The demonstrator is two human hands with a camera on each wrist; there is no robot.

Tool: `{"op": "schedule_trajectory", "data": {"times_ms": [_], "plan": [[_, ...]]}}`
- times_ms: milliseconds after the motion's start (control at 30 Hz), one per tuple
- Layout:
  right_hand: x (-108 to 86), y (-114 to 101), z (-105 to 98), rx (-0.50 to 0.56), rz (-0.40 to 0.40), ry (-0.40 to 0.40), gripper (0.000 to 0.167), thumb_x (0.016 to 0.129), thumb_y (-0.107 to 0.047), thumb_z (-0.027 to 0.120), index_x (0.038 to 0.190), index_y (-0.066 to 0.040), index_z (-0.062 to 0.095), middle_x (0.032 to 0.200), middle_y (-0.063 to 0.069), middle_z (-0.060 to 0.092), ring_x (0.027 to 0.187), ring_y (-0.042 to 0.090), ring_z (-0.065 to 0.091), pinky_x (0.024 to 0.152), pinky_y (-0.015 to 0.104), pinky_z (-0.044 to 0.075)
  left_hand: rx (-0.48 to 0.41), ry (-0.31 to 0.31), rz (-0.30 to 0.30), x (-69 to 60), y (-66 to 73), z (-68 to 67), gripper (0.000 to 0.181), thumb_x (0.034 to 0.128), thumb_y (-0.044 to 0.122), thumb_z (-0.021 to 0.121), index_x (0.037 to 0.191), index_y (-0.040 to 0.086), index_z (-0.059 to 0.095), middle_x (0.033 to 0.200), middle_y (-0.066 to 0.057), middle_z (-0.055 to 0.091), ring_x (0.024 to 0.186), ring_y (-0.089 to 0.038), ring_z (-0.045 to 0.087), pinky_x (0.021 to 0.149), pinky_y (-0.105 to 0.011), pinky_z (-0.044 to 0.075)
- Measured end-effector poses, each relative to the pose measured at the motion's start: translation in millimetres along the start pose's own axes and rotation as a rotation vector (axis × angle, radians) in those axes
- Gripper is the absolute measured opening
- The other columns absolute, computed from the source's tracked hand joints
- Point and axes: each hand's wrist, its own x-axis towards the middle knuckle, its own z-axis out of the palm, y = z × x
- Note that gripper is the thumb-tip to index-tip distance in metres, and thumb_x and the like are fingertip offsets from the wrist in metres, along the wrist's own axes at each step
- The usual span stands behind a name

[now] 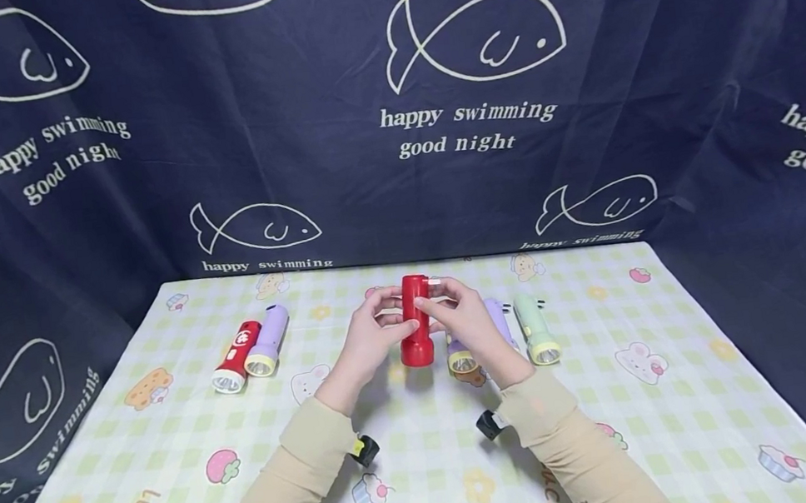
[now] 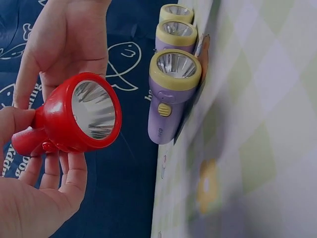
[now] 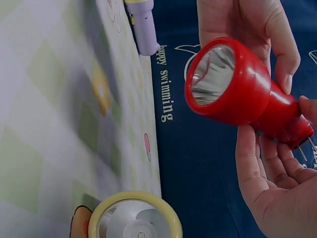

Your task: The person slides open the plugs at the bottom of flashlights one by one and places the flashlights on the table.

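Note:
Both hands hold a red flashlight (image 1: 417, 321) above the table, its lens end toward me. My left hand (image 1: 371, 331) grips it from the left, thumb on the body. From the right, my right hand (image 1: 459, 307) pinches the body, thumb in front. In the left wrist view the red flashlight (image 2: 74, 114) shows its clear lens and silver reflector. Two thin metal prongs (image 3: 302, 148) stick out at its tail in the right wrist view. Behind the right hand lie yellow-headed flashlights: a purple one (image 1: 498, 319), another purple one (image 2: 166, 106), and a green one (image 1: 536, 327).
At the left of the table lie a red flashlight with a white head (image 1: 237, 357) and a purple flashlight (image 1: 268, 341). A checked tablecloth (image 1: 431, 483) covers the table. A dark blue curtain (image 1: 327, 126) with fish prints hangs behind it. Small black cameras are worn at both wrists.

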Motion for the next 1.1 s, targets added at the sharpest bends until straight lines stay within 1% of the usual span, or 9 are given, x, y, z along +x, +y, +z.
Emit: {"op": "schedule_trajectory", "data": {"times_ms": [100, 200, 333, 467, 567, 700, 767, 933, 1100], "plan": [[-1.6, 2.0, -0.3, 0.008, 0.000, -0.003, 0.039, 0.086, -0.021, 0.069, 0.118, -0.002, 0.057, 0.110, 0.015, 0.059, 0.081, 0.014, 0.065, 0.074, 0.046, 0.057, -0.006, 0.015, -0.017, 1.5, 2.1, -1.3, 0.050, 0.0796, 0.003, 0.072, 0.126, 0.009, 0.054, 0.112, -0.013, 0.059, 0.090, -0.024, 0.062, 0.078, -0.032, 0.056], [-3.2, 4.0, 0.1, 0.009, -0.003, -0.011, 0.039, 0.085, -0.019, 0.070, 0.118, -0.002, 0.057, 0.109, 0.015, 0.059, 0.081, 0.015, 0.065, 0.074, 0.045, 0.058, -0.022, 0.036, -0.029, 4.0, 3.7, -2.4, 0.049, 0.0798, 0.003, 0.071, 0.126, 0.009, 0.055, 0.111, -0.014, 0.060, 0.090, -0.023, 0.063, 0.079, -0.031, 0.056], [-5.4, 6.6, 1.4, -0.007, -0.012, -0.028, 0.039, 0.085, -0.016, 0.070, 0.119, -0.003, 0.056, 0.109, 0.016, 0.060, 0.081, 0.016, 0.065, 0.072, 0.037, 0.059, -0.056, 0.051, -0.046, 7.4, 5.8, -2.8, 0.048, 0.0797, 0.001, 0.070, 0.125, 0.007, 0.056, 0.111, -0.015, 0.060, 0.088, -0.021, 0.065, 0.077, -0.031, 0.057], [-7.5, 10.0, 2.2, -0.038, -0.008, -0.034, 0.042, 0.084, -0.016, 0.071, 0.121, -0.005, 0.055, 0.111, 0.015, 0.061, 0.081, 0.015, 0.065, 0.070, 0.029, 0.058, -0.088, 0.065, -0.072, 11.4, 7.5, -2.3, 0.046, 0.0800, 0.000, 0.070, 0.124, 0.005, 0.056, 0.110, -0.014, 0.060, 0.086, -0.019, 0.066, 0.074, -0.031, 0.057], [-9.0, 11.7, 3.1, -0.063, 0.006, -0.037, 0.046, 0.083, -0.016, 0.072, 0.125, -0.007, 0.054, 0.112, 0.016, 0.062, 0.081, 0.013, 0.064, 0.070, 0.030, 0.056, -0.105, 0.081, -0.089, 14.3, 8.5, -2.0, 0.046, 0.0799, 0.001, 0.070, 0.123, 0.004, 0.055, 0.110, -0.015, 0.060, 0.083, -0.018, 0.065, 0.071, -0.030, 0.057], [-11.2, 12.6, 3.6, -0.055, 0.031, -0.044, 0.051, 0.083, -0.015, 0.072, 0.129, -0.007, 0.050, 0.114, 0.019, 0.061, 0.080, 0.012, 0.063, 0.073, 0.038, 0.057, -0.117, 0.097, -0.112, 17.2, 9.1, -1.3, 0.046, 0.0793, 0.001, 0.071, 0.123, 0.003, 0.056, 0.109, -0.016, 0.060, 0.081, -0.017, 0.065, 0.068, -0.029, 0.057], [-16.8, 4.7, 4.9, -0.063, 0.038, -0.046, 0.052, 0.084, -0.013, 0.070, 0.131, -0.005, 0.049, 0.115, 0.021, 0.060, 0.081, 0.012, 0.063, 0.074, 0.035, 0.057, -0.119, 0.103, -0.126, 18.2, 8.7, -0.8, 0.045, 0.0791, 0.002, 0.071, 0.122, 0.004, 0.057, 0.109, -0.016, 0.061, 0.083, -0.018, 0.064, 0.068, -0.028, 0.057], [-28.6, -13.4, 8.6, -0.065, 0.052, -0.041, 0.051, 0.085, -0.011, 0.068, 0.131, -0.001, 0.048, 0.115, 0.023, 0.060, 0.085, 0.014, 0.063, 0.071, 0.021, 0.053, -0.117, 0.113, -0.152, 19.9, 5.6, 1.4, 0.044, 0.0790, 0.003, 0.072, 0.121, 0.004, 0.058, 0.107, -0.015, 0.062, 0.088, -0.019, 0.061, 0.068, -0.027, 0.057], [-28.6, -13.5, 9.2, -0.039, 0.072, -0.032, 0.051, 0.085, -0.010, 0.068, 0.132, -0.001, 0.048, 0.115, 0.022, 0.060, 0.085, 0.013, 0.064, 0.071, 0.022, 0.055, -0.118, 0.110, -0.151, 19.9, 3.0, 1.9, 0.043, 0.0798, 0.005, 0.072, 0.121, 0.004, 0.058, 0.108, -0.015, 0.062, 0.090, -0.021, 0.061, 0.069, -0.027, 0.057]]}}
